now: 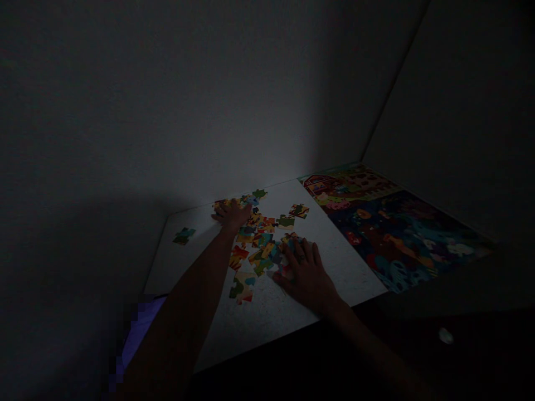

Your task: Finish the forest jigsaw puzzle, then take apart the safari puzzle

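L hand (230, 216) open, flat on puzzle pcs (259, 240); R hand (306, 273) open, spread on same pcs.

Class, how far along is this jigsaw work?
Done: a colourful farm-and-sea picture lies flat on the white table, assembled or printed, unclear. In hand: left hand and right hand rest on scattered multicoloured cardboard jigsaw pieces. Left: those, plus one lone green piece.

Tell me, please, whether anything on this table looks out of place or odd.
One puzzle piece looks stray: it lies alone towards the far left of the table, well apart from the loose pile under the left hand and right hand. The whole scene is also very dim.
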`<state>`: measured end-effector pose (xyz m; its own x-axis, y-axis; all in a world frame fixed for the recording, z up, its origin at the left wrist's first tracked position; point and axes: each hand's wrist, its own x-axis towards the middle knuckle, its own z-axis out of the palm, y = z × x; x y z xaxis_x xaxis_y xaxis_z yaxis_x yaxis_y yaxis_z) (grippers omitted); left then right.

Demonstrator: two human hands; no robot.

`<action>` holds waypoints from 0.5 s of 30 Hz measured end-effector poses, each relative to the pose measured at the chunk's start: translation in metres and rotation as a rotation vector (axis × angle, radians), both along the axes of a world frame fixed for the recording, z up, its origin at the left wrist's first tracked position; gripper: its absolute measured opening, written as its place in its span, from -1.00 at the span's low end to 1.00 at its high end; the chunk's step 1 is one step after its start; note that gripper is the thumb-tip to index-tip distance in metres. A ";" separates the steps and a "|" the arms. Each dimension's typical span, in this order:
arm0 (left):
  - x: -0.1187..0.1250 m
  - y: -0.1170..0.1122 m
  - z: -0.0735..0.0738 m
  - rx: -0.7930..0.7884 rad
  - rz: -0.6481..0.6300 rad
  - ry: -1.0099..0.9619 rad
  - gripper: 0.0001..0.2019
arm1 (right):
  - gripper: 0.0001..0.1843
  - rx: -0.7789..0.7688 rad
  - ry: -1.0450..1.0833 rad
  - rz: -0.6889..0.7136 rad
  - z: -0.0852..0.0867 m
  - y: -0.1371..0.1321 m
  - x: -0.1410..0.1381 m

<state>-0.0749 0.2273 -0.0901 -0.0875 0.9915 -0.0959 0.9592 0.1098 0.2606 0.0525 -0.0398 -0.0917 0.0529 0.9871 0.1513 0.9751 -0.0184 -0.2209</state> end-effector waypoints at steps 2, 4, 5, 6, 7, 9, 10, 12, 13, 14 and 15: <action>0.013 -0.003 0.004 -0.003 -0.051 0.006 -0.16 | -0.04 -0.007 0.013 0.012 0.001 0.004 -0.011; 0.026 -0.007 0.008 -0.005 -0.098 0.015 -0.19 | -0.03 0.002 0.030 0.026 0.001 0.008 -0.019; 0.031 -0.009 0.010 -0.005 -0.119 0.020 -0.20 | -0.04 0.005 0.037 0.034 0.001 0.009 -0.023; 0.037 -0.012 0.012 -0.003 -0.140 0.023 -0.21 | -0.04 0.004 0.042 0.042 0.002 0.011 -0.026; 0.041 -0.015 0.014 0.001 -0.159 0.025 -0.21 | -0.04 -0.002 0.045 0.052 0.002 0.012 -0.029; 0.049 -0.022 0.015 0.013 -0.192 0.024 -0.22 | -0.04 -0.021 0.049 0.073 0.004 0.014 -0.034; 0.053 -0.025 0.014 0.018 -0.207 0.021 -0.22 | -0.04 -0.031 0.050 0.081 0.005 0.015 -0.037; 0.059 -0.032 0.013 0.021 -0.231 0.016 -0.21 | -0.04 -0.050 0.050 0.091 0.007 0.018 -0.043; 0.062 -0.035 0.012 0.020 -0.243 0.014 -0.21 | -0.04 -0.059 0.049 0.095 0.009 0.020 -0.046; 0.064 -0.038 0.011 0.019 -0.255 0.011 -0.21 | -0.04 -0.068 0.047 0.101 0.011 0.021 -0.050; 0.067 -0.041 0.011 0.019 -0.269 0.009 -0.21 | -0.05 -0.081 0.044 0.112 0.013 0.023 -0.053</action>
<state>-0.0077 0.1864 -0.0796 0.1786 0.9809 -0.0773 0.9554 -0.1541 0.2519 -0.0009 -0.0167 -0.0789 -0.0533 0.9960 0.0712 0.9616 0.0704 -0.2654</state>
